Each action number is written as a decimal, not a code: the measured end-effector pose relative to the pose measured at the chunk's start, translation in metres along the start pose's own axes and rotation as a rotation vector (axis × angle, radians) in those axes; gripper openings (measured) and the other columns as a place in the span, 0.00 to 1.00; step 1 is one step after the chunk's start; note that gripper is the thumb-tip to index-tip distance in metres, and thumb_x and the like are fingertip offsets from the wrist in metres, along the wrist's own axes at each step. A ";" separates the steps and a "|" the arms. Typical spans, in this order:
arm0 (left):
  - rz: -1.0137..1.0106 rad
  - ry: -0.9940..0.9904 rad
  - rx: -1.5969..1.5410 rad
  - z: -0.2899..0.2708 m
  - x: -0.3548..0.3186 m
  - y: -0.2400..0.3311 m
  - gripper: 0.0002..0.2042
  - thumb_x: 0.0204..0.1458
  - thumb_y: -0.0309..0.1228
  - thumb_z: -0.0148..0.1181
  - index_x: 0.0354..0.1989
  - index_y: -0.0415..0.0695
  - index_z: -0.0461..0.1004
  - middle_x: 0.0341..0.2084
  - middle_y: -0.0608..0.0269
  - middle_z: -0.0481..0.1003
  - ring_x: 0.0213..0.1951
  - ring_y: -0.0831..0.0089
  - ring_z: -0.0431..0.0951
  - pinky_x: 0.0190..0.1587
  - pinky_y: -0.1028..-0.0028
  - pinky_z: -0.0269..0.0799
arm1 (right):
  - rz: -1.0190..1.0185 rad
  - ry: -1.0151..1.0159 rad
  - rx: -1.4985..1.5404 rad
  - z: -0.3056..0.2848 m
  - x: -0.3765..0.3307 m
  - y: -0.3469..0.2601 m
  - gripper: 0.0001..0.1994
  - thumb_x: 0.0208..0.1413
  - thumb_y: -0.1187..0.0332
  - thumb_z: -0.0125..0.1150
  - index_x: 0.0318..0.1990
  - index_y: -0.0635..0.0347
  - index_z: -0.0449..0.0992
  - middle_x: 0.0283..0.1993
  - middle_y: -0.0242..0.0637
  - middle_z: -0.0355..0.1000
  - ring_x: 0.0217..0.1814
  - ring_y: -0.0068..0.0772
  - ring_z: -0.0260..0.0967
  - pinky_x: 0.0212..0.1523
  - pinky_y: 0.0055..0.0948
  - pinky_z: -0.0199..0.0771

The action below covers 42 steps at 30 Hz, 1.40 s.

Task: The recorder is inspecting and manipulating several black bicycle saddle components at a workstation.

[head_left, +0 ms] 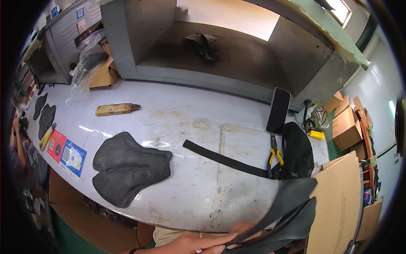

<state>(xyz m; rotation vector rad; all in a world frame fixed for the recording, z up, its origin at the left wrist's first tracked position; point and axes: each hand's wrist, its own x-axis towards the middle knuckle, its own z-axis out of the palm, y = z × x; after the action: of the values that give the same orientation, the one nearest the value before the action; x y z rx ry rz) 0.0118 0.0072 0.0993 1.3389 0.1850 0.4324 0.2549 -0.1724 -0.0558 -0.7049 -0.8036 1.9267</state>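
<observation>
At the front edge of the table, both hands hold a thin black saddle-shaped pad (292, 213), its two lobes fanned out to the right. My left hand (192, 243) is closed on the pad's narrow end, thumb and fingers pressed together. Beside it, my right hand (248, 229) is closed on the same end, blurred and partly hidden by the pad and left fingers. Another dark saddle-shaped pad (131, 168) lies flat on the white table (186, 203). Beyond the held pad are a black strap (226, 161), yellow-handled pliers (275, 157) and a curved black piece (298, 150).
A phone (278, 111) lies past the pliers. A worn-handled tool (116, 109) rests left of centre. An open grey metal booth (194, 72) stands behind, holding a crumpled dark piece (204, 45). Cardboard (336, 203) borders the right. Another person (20, 144) sits far left.
</observation>
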 end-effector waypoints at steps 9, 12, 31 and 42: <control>-0.532 0.097 -0.543 -0.003 -0.002 0.004 0.18 0.59 0.27 0.50 0.59 0.39 0.66 0.17 0.74 0.69 0.15 0.88 0.63 0.19 0.86 0.59 | -0.107 0.142 -0.084 -0.003 -0.012 0.003 0.10 0.49 0.68 0.66 0.35 0.66 0.80 0.28 0.41 0.70 0.32 0.32 0.69 0.30 0.30 0.63; -0.534 0.077 -0.529 -0.002 -0.003 0.004 0.18 0.60 0.27 0.50 0.59 0.38 0.66 0.17 0.74 0.69 0.15 0.88 0.63 0.19 0.86 0.58 | -0.134 0.181 -0.112 -0.002 -0.014 0.000 0.10 0.49 0.68 0.66 0.35 0.66 0.80 0.28 0.40 0.70 0.32 0.32 0.69 0.31 0.30 0.63; -0.277 0.102 -0.296 0.014 -0.001 -0.001 0.19 0.60 0.27 0.52 0.59 0.38 0.66 0.16 0.73 0.68 0.16 0.88 0.63 0.19 0.85 0.58 | -0.303 0.420 -0.277 0.011 -0.010 -0.022 0.09 0.47 0.69 0.68 0.34 0.65 0.80 0.29 0.40 0.70 0.33 0.32 0.69 0.32 0.30 0.65; -0.085 0.112 -0.144 0.000 0.003 -0.019 0.22 0.59 0.26 0.52 0.63 0.39 0.59 0.20 0.72 0.69 0.20 0.87 0.66 0.22 0.85 0.59 | -0.385 0.509 -0.379 0.027 0.005 -0.046 0.09 0.45 0.70 0.69 0.34 0.64 0.80 0.29 0.39 0.69 0.33 0.33 0.69 0.32 0.30 0.66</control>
<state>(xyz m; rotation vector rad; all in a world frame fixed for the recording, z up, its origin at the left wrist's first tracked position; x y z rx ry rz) 0.0185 0.0052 0.0818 1.1619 0.2970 0.4409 0.2569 -0.1569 -0.0041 -1.1204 -0.9032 1.1855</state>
